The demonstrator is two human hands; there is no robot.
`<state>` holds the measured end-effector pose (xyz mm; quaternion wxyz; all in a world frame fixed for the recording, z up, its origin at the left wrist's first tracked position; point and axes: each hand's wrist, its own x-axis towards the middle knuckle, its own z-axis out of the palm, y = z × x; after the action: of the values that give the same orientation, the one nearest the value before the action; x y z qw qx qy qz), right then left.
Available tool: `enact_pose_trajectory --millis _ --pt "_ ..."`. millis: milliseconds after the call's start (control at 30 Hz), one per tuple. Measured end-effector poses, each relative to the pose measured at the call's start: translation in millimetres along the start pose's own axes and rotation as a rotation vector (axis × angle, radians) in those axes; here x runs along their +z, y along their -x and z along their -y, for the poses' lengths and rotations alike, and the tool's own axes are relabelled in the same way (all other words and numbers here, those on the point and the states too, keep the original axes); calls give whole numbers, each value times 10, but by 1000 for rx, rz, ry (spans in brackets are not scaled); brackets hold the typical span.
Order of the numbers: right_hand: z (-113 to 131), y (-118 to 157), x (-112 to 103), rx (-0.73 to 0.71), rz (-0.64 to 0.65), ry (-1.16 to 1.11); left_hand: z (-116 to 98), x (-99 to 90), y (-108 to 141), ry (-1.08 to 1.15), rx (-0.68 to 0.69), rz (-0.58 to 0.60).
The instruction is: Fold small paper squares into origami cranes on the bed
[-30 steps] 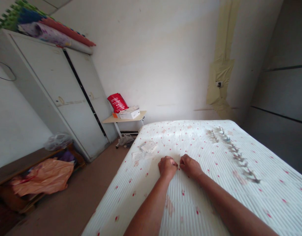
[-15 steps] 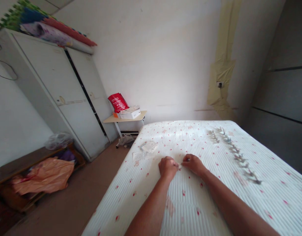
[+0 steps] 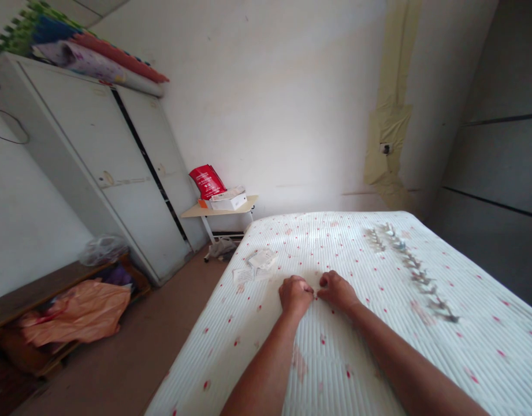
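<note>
Fine fingertip work seems under way: left hand [image 3: 295, 293] and right hand [image 3: 337, 290] are curled close together at the bed [image 3: 335, 358], grip can't be told, paper [image 3: 264, 259] is seen left, small pieces [image 3: 421, 278] right; steady fingertips seem needed next.

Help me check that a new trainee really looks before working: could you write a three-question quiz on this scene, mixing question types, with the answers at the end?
1. True or false: the papers lie on the bed, farther to the left than the person's left hand.

2. Pick one. What colour is the bag by the small table?
a) Green
b) Red
c) Blue

3. Short answer: which of the person's hands is nearer the row of small objects?

Key
1. True
2. b
3. The right hand
</note>
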<state>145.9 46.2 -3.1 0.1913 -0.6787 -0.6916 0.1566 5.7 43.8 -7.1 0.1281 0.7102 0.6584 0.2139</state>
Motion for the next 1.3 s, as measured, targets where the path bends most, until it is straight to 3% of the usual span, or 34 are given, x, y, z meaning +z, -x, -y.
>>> enact_pose_trajectory --millis 333,567,1300 --pt "-126 -74 -2 -28 7 -155 10 13 6 27 5 -30" --pt "11 1 31 30 -13 16 -9 -10 1 -7 -3 8" --pt "9 -27 18 35 8 30 63 -12 -25 54 15 42"
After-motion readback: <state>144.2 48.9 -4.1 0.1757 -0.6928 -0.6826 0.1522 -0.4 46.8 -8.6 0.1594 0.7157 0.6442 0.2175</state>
